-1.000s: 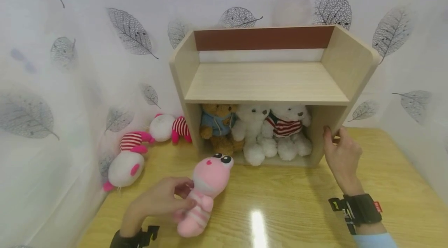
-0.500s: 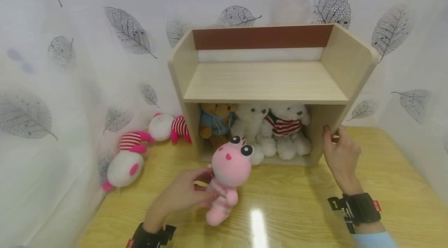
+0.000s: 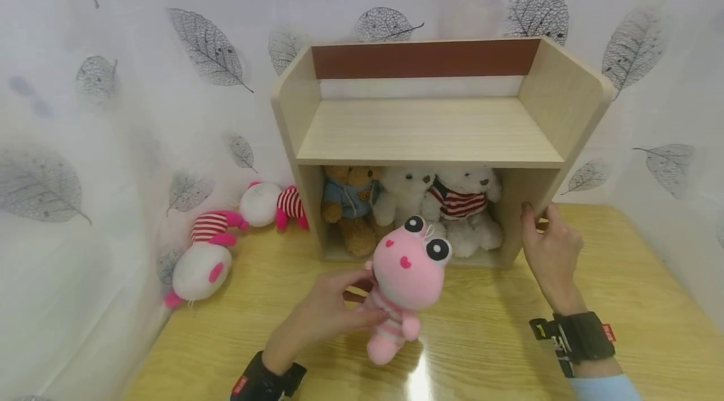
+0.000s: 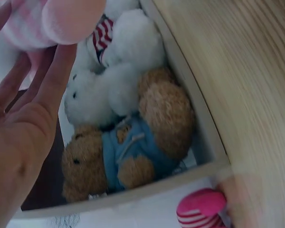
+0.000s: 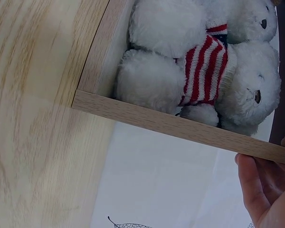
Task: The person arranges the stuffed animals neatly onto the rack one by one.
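Note:
My left hand (image 3: 339, 307) grips a pink plush frog-like toy (image 3: 410, 269) round its striped body, in front of the shelf. The toy has big black-and-white eyes and pink hearts on its face. At the right side panel of the wooden shelf (image 3: 430, 131), my right hand (image 3: 554, 250) pinches the front edge between thumb and fingers. Three plush bears sit in the lower compartment: a brown bear (image 3: 356, 234) in a blue hoodie, a white bear (image 4: 92, 97) in the middle, and a white bear (image 5: 251, 90) in a red-striped sweater. The pink toy partly covers the middle bear.
Two plush toys with white heads and pink-striped bodies lie left of the shelf, one nearer toy (image 3: 203, 266) and one farther toy (image 3: 263, 205). The wooden table (image 3: 481, 332) lies under everything. Leaf-patterned white sheeting (image 3: 141, 124) hangs behind and at the sides.
My left hand has carried the pink toy to the right and turned it more upright, to in front of the middle bear. The right hand keeps its place on the shelf edge.

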### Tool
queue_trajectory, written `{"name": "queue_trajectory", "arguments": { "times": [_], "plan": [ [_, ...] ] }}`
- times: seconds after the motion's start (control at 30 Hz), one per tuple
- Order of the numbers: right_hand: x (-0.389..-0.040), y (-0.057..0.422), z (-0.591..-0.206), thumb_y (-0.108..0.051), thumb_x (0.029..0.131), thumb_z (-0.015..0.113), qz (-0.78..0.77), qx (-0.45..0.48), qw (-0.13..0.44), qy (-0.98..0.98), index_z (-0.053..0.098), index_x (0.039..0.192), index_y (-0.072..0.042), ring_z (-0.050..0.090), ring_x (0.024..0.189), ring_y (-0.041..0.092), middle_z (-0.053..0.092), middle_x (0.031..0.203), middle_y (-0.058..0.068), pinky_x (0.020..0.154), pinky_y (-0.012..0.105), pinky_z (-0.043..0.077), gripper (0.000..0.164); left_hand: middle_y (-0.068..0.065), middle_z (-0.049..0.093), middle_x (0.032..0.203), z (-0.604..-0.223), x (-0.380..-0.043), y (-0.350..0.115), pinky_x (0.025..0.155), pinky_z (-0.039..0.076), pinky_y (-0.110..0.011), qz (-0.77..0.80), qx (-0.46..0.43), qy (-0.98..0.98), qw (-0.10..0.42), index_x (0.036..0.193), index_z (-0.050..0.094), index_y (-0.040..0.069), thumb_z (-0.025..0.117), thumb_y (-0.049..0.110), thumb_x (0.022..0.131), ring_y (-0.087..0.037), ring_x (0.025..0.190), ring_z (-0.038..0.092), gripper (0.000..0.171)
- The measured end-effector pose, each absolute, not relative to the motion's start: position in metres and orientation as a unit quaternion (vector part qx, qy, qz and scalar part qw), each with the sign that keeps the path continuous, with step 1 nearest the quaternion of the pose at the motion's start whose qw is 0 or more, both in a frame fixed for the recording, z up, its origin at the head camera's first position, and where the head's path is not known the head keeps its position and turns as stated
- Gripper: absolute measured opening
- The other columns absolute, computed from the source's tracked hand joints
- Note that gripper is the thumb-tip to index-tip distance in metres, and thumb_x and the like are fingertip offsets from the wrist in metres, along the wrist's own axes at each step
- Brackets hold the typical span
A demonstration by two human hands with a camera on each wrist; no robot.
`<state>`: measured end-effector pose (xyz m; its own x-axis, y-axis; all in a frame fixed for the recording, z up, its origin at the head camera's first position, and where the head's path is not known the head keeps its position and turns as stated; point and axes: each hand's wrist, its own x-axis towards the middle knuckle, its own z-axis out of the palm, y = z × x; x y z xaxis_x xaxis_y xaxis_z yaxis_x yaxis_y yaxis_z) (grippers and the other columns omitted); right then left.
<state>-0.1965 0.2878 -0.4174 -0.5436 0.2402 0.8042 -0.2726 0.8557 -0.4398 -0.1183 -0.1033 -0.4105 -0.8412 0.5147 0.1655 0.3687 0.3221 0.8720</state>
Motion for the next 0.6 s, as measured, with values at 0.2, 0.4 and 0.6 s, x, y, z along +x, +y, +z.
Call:
{"name": "queue_trajectory", "arguments": {
  "times": [0.2,0.4,0.6],
  "plan": [
    [-0.199,0.287,-0.416,-0.015,0.095,0.062,0.272,0.007,0.485,-0.831,0.063,0.093,0.012,0.069,0.06,0.048,0.071,0.078,0.029,0.053,0.06,0.046,0.026,0.004,0.074,0.115,-0.407,-0.124,-0.084,0.08,0.061,-0.027,0.52,0.324,0.79,-0.022,0.123,0.069,0.023,0.087,0.03,0.082,-0.011,0.099,0.071,0.045],
    [-0.197,0.287,-0.416,-0.014,0.095,0.064,0.273,0.011,0.484,-0.831,0.063,0.091,0.011,0.069,0.058,0.047,0.071,0.076,0.028,0.051,0.049,0.046,0.025,-0.005,0.074,0.11,-0.399,-0.127,-0.064,0.076,0.061,-0.024,0.533,0.36,0.758,-0.105,0.121,0.07,0.012,0.089,0.019,0.08,-0.011,0.096,0.072,0.046],
    [-0.194,0.287,-0.417,-0.015,0.094,0.064,0.273,0.011,0.483,-0.832,0.064,0.091,0.011,0.069,0.058,0.047,0.073,0.08,0.029,0.05,0.031,0.043,0.026,-0.008,0.073,0.114,-0.382,-0.128,-0.046,0.076,0.061,-0.024,0.553,0.393,0.728,-0.1,0.126,0.068,0.008,0.088,0.014,0.08,-0.014,0.098,0.073,0.05]
  ]
}}
